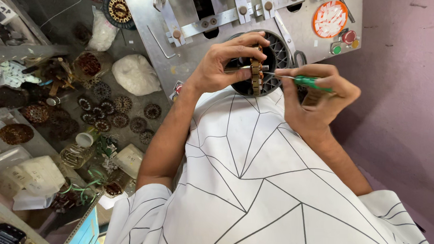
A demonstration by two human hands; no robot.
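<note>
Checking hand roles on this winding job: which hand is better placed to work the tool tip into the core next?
Right. The right hand already holds the green-handled tool, tip at the wound core. The left hand grips that core.

My bare left hand [221, 66] and right hand [312, 100] extend from short white sleeves; behind my fingers, my white shirt [272, 202] carries thin black lines forming angular geometric panels.

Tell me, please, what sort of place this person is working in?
Probably a small motor-winding workshop. The left hand steadies a wound stator at a metal machine, the right hand holds a green-handled tool, and many wound coils lie on the bench.
</note>
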